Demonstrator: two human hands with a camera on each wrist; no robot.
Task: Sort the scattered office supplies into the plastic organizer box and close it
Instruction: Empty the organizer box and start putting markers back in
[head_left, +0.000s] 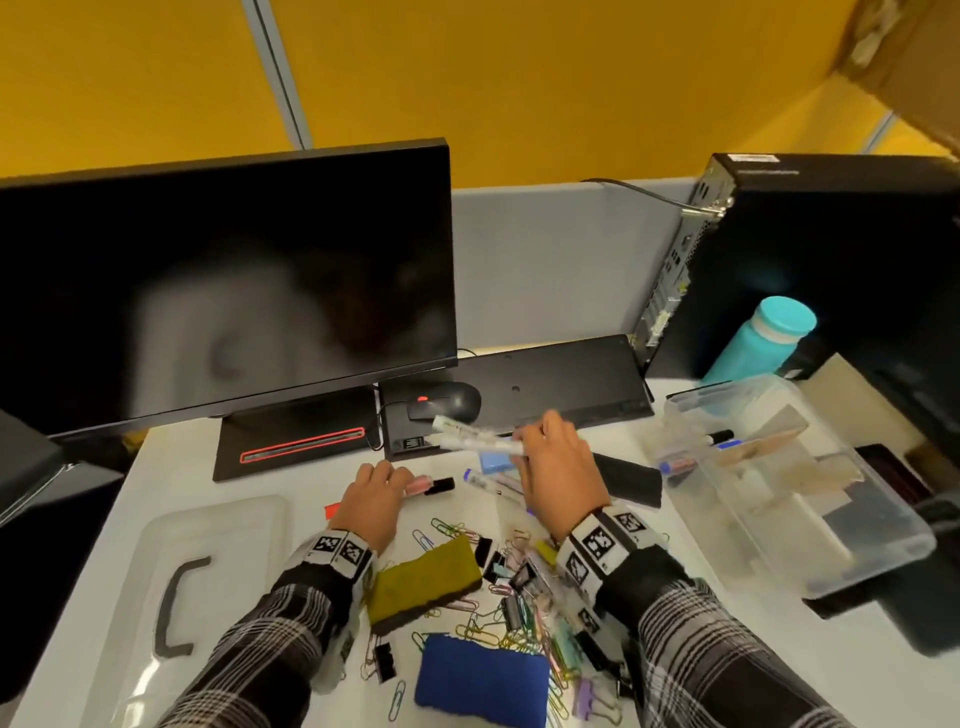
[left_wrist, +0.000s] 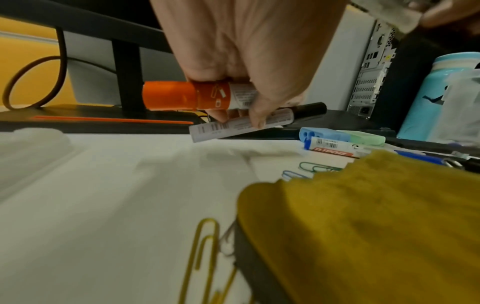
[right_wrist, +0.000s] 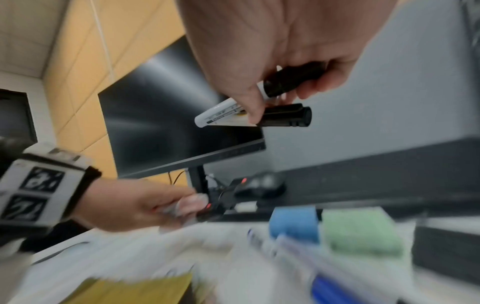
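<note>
My left hand (head_left: 374, 493) grips two markers just above the desk: a red-capped marker (left_wrist: 187, 96) and a black-capped marker (left_wrist: 241, 123). My right hand (head_left: 556, 467) is raised over the desk middle, holding two white markers with black caps (head_left: 475, 436), seen closer in the right wrist view as two white markers (right_wrist: 233, 115). The clear organizer box (head_left: 878, 535) stands open at the right with pens and pads inside. Its clear lid (head_left: 208, 519) with a black handle lies at the left. Paper clips and binder clips (head_left: 519, 623) are scattered near me.
A yellow board eraser (head_left: 426, 577), a blue one (head_left: 483, 680), a black one (head_left: 631, 480), a blue block (head_left: 496, 461) and a loose marker (head_left: 493, 483) lie on the desk. Behind stand a monitor (head_left: 223, 280), keyboard (head_left: 545, 384), mouse (head_left: 447, 402), PC tower (head_left: 831, 260) and teal bottle (head_left: 763, 343).
</note>
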